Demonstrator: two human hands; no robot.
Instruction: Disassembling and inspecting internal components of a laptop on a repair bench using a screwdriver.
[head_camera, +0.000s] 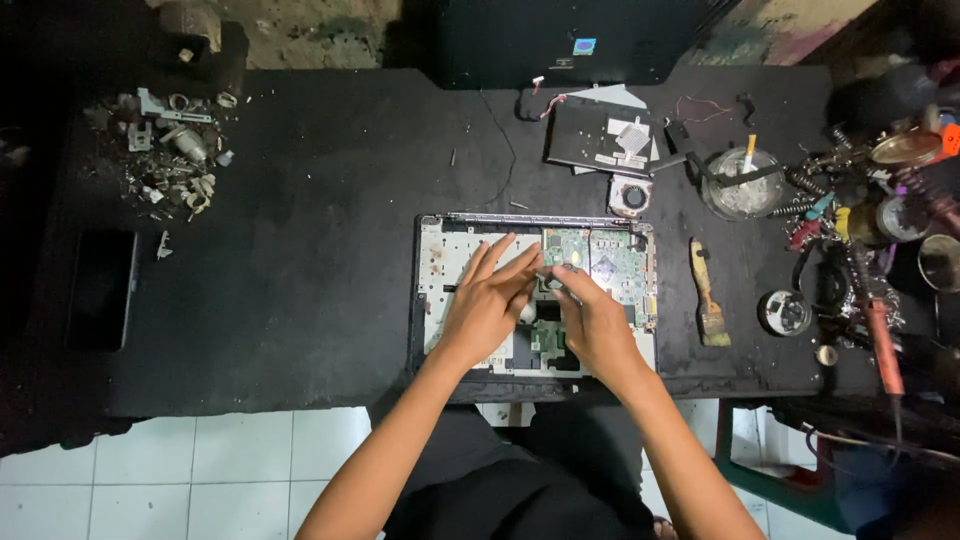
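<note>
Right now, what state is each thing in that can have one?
Laptop base: opened up, cover off, green board exposed.
Left hand: flat, fingers spread, on the base.
Right hand: fingertips at the board; grip unclear.
Fan: out of the laptop, loose on the mat.
Brush: lying flat, untouched.
Phone: screen dark.
Glass jar: uncovered, upright.
Metal parts: scattered in a loose pile.
</note>
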